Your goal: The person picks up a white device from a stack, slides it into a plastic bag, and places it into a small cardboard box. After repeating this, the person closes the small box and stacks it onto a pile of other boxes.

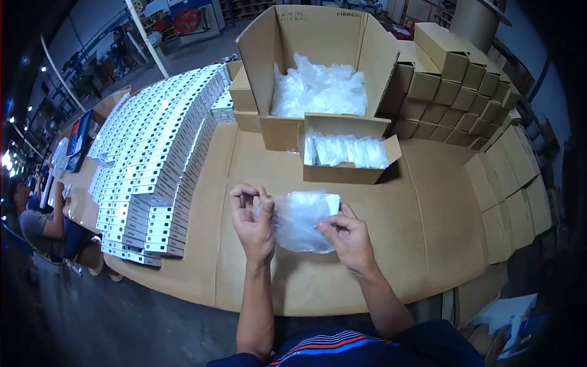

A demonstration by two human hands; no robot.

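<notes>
A clear plastic bag (299, 223) is stretched between my two hands above the cardboard-covered table. My left hand (252, 223) is at the bag's left edge, fingers curled and thumb close to the fingertips. My right hand (351, 238) grips the bag's right side, thumb on the front and fingers behind. A flat white piece (332, 202) shows at the bag's upper right, beside my right fingers. Just beyond my hands stands a small open carton (342, 175), packed with a row of plastic-wrapped items (348, 151).
A large open carton (321, 37) holds loose clear bags (321, 85). Long stacks of white boxes (159, 140) line the left side. Brown cartons are piled at the back right (446, 92) and right edge (507, 189). Another person (46, 223) sits at far left.
</notes>
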